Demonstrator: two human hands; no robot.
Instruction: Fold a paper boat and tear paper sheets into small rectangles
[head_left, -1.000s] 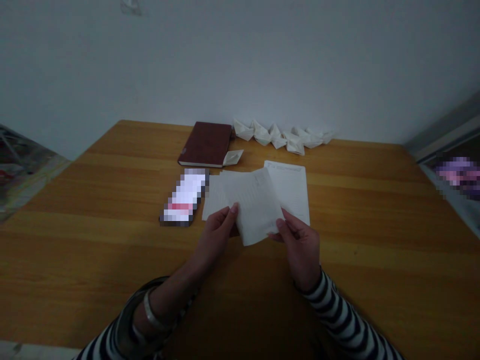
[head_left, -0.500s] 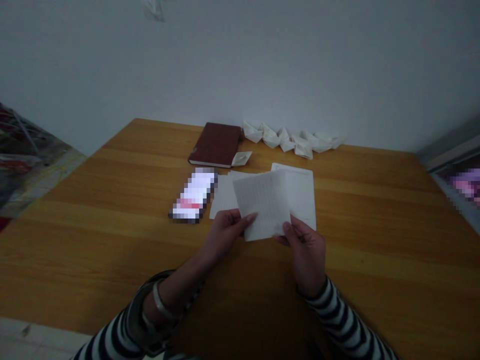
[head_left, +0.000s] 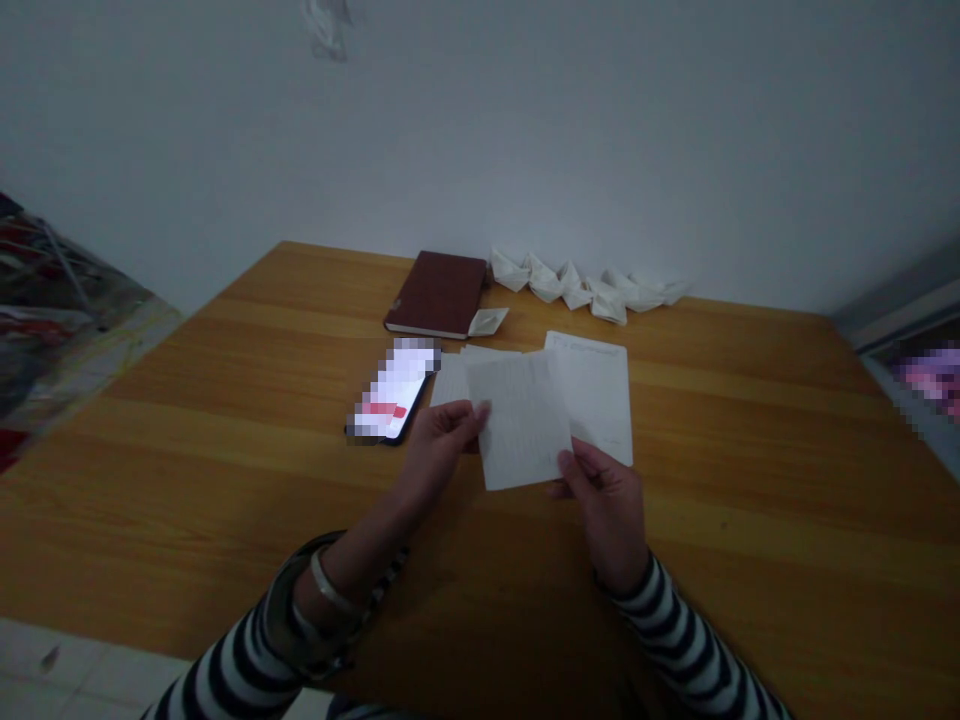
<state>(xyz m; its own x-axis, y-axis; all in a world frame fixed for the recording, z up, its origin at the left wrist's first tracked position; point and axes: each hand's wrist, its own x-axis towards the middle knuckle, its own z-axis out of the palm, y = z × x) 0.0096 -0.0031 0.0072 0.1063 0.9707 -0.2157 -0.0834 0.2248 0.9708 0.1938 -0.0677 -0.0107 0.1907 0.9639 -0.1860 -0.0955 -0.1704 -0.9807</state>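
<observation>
Two hands are gripping one pale paper sheet [head_left: 525,420] above the near middle of the worktop [head_left: 750,420]. The left hand [head_left: 439,450] is pinching the left edge of the sheet, its grip closing on the paper between thumb and fingers. The right hand [head_left: 607,505] is pinching the lower right corner; its thumb is lying on the upper face, and its grip is likewise closed on the sheet. The sheet is facing the camera and partly covering other papers. Whether it is folded cannot be told.

Behind the sheet, loose papers [head_left: 448,375] are showing at its left, and a white page [head_left: 592,390] is lying at its right. A phone [head_left: 409,385] with a lit, partly pixelated screen is resting left of the loose papers. Farther back, a dark red book [head_left: 439,293] is lying closed, and a small folded paper piece [head_left: 488,321] is sitting just beside its near right corner. Several folded paper boats [head_left: 544,282] are standing in a row right of the book, near the wall [head_left: 600,130]. Striped sleeves [head_left: 240,650] are covering both forearms, and a pale bracelet [head_left: 328,585] is encircling the left one.
</observation>
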